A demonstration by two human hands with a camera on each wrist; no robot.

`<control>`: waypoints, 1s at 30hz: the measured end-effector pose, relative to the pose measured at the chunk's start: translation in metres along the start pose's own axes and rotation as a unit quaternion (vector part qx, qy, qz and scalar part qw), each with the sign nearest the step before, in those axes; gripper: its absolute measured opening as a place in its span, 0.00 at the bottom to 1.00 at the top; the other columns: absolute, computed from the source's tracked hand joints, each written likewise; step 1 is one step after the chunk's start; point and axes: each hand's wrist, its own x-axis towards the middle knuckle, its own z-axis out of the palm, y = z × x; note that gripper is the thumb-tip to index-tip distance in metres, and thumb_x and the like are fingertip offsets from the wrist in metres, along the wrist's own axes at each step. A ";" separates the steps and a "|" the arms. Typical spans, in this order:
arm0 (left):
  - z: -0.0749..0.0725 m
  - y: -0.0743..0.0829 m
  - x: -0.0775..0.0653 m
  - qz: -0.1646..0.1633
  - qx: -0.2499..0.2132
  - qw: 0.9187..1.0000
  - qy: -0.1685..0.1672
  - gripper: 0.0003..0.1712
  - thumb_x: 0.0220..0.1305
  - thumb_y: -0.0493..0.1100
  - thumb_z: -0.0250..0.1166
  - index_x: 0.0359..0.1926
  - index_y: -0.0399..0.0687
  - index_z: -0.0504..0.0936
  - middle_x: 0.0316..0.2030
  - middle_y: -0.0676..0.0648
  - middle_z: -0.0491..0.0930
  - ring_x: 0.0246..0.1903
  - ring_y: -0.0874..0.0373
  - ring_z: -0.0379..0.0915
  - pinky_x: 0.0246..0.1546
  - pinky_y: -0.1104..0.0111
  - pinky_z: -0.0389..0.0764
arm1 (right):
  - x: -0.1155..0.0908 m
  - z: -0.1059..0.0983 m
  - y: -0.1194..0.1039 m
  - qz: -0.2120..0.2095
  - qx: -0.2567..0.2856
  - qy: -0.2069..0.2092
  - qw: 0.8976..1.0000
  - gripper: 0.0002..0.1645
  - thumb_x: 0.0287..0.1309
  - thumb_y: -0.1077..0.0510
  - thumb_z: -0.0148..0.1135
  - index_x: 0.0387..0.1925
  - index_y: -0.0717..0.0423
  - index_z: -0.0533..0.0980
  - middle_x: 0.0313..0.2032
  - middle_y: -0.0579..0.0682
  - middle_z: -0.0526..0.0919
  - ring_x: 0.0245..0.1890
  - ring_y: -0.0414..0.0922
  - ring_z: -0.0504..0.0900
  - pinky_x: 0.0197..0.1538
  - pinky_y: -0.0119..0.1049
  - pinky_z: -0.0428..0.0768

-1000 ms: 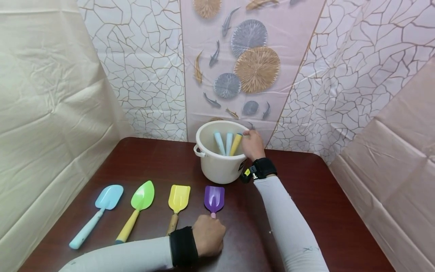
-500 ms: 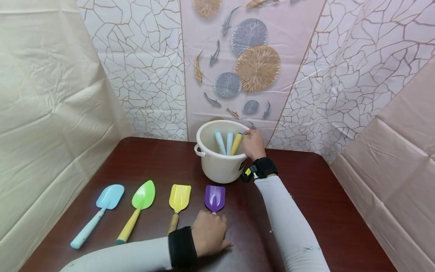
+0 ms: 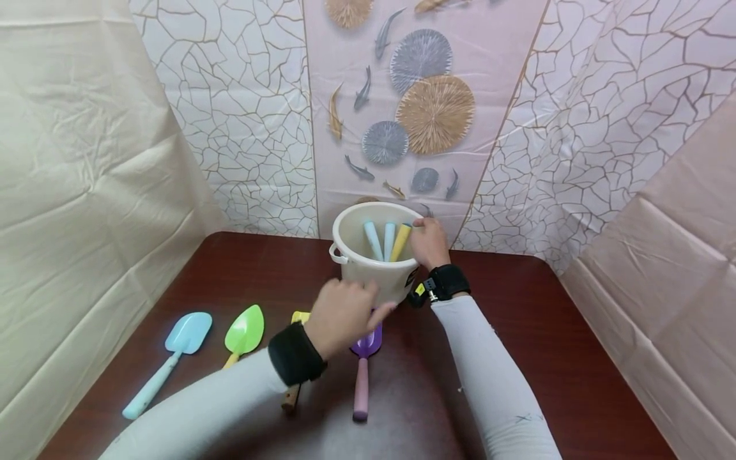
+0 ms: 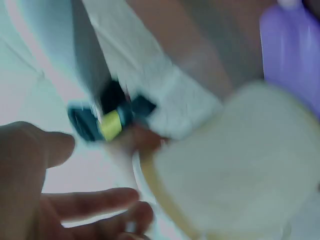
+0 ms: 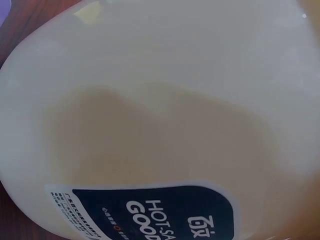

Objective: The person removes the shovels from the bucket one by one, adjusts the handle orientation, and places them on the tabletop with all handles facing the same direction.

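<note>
My left hand (image 3: pixel 339 313) is in the air in front of the white bucket (image 3: pixel 379 271), fingers loose and thumb out to the right, holding nothing. In the left wrist view, blurred, its fingers (image 4: pixel 95 202) are spread close to the bucket's rim. Below that hand lies a purple toy shovel (image 3: pixel 361 386) with a pink handle, its blade partly covered. My right hand (image 3: pixel 430 245) grips the bucket's right rim. Two light blue handles (image 3: pixel 373 241) and a yellow handle (image 3: pixel 400 243) stick up inside the bucket. The right wrist view is filled by the bucket's side and its dark label (image 5: pixel 165 212).
On the dark red table (image 3: pixel 506 332) lie a light blue shovel (image 3: pixel 190 332), a green trowel (image 3: pixel 246 329) and a yellow shovel (image 3: pixel 291 399), the last two partly behind my left arm. Patterned cloth (image 3: pixel 253 128) hangs behind the table.
My left hand has let go of the purple shovel's handle, opened, and risen forward towards the bucket. The shovel stays on the table. My right hand keeps its place on the rim.
</note>
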 end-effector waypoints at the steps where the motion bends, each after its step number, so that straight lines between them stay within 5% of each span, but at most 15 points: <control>1: 0.000 -0.007 0.006 -0.004 -0.001 1.000 0.018 0.27 0.71 0.66 0.62 0.30 0.48 0.79 0.17 0.52 0.72 0.16 0.57 0.72 0.18 0.64 0.72 | 0.000 0.000 0.000 0.001 0.000 0.000 1.000 0.31 0.61 0.60 0.43 0.63 0.65 0.75 0.65 0.64 0.73 0.65 0.61 0.71 0.71 0.54 0.68; 6: 0.002 -0.043 0.034 -0.030 0.000 0.998 0.047 0.25 0.74 0.62 0.60 0.31 0.45 0.78 0.19 0.49 0.74 0.17 0.54 0.72 0.18 0.61 0.73 | 0.002 -0.001 0.001 0.004 0.006 -0.003 1.000 0.31 0.62 0.59 0.44 0.64 0.64 0.74 0.66 0.64 0.72 0.65 0.60 0.71 0.70 0.54 0.69; 13: 0.029 -0.095 0.069 -0.069 0.016 0.996 0.059 0.25 0.77 0.59 0.56 0.41 0.40 0.81 0.28 0.43 0.80 0.23 0.47 0.77 0.24 0.57 0.80 | 0.002 -0.002 0.003 0.004 0.009 -0.005 1.000 0.31 0.63 0.58 0.44 0.65 0.64 0.73 0.66 0.64 0.71 0.64 0.61 0.71 0.70 0.54 0.69; 20: 0.041 -0.121 0.088 -0.146 -0.068 0.987 -0.016 0.34 0.77 0.66 0.48 0.54 0.41 0.81 0.47 0.38 0.83 0.41 0.41 0.83 0.42 0.52 0.84 | 0.003 0.002 0.005 0.007 0.013 -0.007 1.000 0.31 0.62 0.58 0.45 0.66 0.63 0.72 0.66 0.64 0.71 0.63 0.60 0.72 0.69 0.54 0.70; 25: 0.047 -0.128 0.106 -0.193 -0.132 0.968 -0.094 0.43 0.76 0.72 0.42 0.73 0.45 0.70 0.67 0.36 0.75 0.65 0.40 0.74 0.63 0.47 0.77 | 0.002 0.002 0.004 0.005 0.015 -0.006 1.000 0.32 0.61 0.59 0.46 0.67 0.63 0.72 0.66 0.63 0.71 0.62 0.60 0.72 0.68 0.55 0.71; 30: 0.063 -0.131 0.120 -0.241 -0.170 0.944 -0.151 0.46 0.74 0.74 0.40 0.78 0.48 0.64 0.73 0.38 0.69 0.71 0.41 0.67 0.68 0.46 0.71 | 0.001 0.000 0.004 0.005 0.014 -0.003 1.000 0.32 0.62 0.58 0.46 0.66 0.63 0.72 0.66 0.64 0.71 0.63 0.60 0.71 0.69 0.55 0.70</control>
